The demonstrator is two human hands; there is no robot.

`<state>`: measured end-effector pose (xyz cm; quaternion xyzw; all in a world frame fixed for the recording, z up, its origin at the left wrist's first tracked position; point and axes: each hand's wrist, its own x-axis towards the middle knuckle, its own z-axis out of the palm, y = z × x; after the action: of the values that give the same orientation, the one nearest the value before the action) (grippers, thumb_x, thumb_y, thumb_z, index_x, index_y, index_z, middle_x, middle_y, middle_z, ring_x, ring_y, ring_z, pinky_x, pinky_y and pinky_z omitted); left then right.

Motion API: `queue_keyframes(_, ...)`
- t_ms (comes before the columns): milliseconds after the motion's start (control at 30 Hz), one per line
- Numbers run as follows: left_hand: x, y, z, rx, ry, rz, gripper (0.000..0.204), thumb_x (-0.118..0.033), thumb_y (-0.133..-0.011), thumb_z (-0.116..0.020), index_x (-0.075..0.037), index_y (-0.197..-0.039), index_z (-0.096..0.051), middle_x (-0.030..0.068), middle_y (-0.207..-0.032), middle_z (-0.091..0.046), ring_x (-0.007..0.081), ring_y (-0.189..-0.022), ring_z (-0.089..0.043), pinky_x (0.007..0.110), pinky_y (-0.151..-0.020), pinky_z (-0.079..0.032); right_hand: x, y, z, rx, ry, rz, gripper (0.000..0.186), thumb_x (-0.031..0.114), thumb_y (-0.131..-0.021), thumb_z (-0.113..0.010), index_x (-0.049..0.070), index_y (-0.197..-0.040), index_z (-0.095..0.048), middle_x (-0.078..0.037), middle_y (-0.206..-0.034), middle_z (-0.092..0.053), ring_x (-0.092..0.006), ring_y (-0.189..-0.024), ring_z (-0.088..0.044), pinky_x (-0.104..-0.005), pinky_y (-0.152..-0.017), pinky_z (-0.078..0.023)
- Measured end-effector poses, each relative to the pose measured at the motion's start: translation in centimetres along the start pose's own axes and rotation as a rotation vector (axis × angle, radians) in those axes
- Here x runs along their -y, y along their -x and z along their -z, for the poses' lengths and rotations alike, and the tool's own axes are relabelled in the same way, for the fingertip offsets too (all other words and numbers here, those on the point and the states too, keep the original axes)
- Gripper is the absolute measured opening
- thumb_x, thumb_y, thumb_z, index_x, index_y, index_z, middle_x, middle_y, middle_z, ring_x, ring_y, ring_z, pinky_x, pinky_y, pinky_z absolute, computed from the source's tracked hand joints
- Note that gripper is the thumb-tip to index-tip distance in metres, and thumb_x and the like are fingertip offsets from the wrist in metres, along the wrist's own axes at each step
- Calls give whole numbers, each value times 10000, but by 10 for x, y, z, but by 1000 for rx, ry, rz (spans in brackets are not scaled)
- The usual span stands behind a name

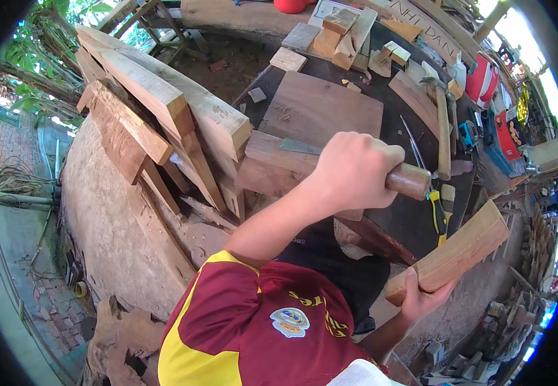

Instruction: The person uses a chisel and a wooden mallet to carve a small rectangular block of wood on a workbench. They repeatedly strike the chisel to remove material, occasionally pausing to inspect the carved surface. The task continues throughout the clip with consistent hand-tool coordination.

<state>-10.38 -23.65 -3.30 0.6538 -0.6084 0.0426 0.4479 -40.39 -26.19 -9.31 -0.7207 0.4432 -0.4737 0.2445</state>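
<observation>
My left hand (360,168) is closed in a fist round the thick wooden handle (409,181) of a tool, above the dark worktable. On the fist's other side a flat greyish-green metal blade (299,147) shows, seemingly the same tool's; the fist hides the join. Beneath the blade is a reddish-brown wooden block (272,147), and a smooth square board (323,106) lies beyond it. My right hand (423,297), lower right, grips a long rectangular wood block (451,252) from below, tilted up to the right, its thumb on the near side.
Long timbers (163,96) lean at the left. On the dark table (391,122) are a hammer (443,122), yellow-and-black pliers (438,215), a brush (447,195) and wood offcuts (340,38). A red-and-white container (483,80) stands far right. Wood scraps (485,341) lie lower right.
</observation>
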Motion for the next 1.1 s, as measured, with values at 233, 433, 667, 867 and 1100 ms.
queue_keyframes(233, 3, -2, 6, 5, -25, 47, 182, -172, -558, -687, -96, -665, -562, 109, -616, -586, 335, -629, -622, 426, -563, -490, 5, -2, 1, 41, -50, -32, 1005, 85, -636, -812, -83, -1454, -253, -232, -1419, -389, -306, -1283, -426, -437, -1069, -345)
queue_keyframes(433, 4, -4, 8, -12, -17, 77, 174, -173, -556, -684, -97, -651, -559, 113, -611, -587, 342, -634, -622, 434, -575, -491, 6, -9, 5, 35, -27, 0, 984, 77, -650, -812, -81, -1449, -260, -233, -1406, -400, -306, -1267, -442, -436, -1052, -371)
queue_keyframes(667, 3, -3, 9, -13, -9, 97, 189, -188, -553, -690, -95, -660, -564, 116, -620, -592, 350, -634, -620, 441, -583, -492, 54, -54, -7, -343, -216, -182, 890, 68, -728, -789, -54, -1439, -269, -240, -1391, -403, -316, -1244, -459, -472, -1050, -394)
queue_keyframes(867, 3, -5, 2, -28, -38, 86, 191, -192, -558, -689, -95, -662, -561, 113, -631, -597, 348, -640, -622, 438, -570, -485, 46, -39, -71, -98, 80, 311, 949, 122, -713, -816, -43, -1454, -245, -244, -1398, -405, -346, -1242, -467, -475, -1078, -347)
queue_keyframes(1100, 8, -4, 2, -48, -74, 132, 189, -193, -566, -691, -97, -666, -562, 113, -635, -597, 349, -634, -620, 436, -563, -486, 55, -68, -48, -220, -83, 118, 905, 87, -733, -790, -43, -1456, -263, -228, -1392, -424, -332, -1251, -460, -464, -1087, -328)
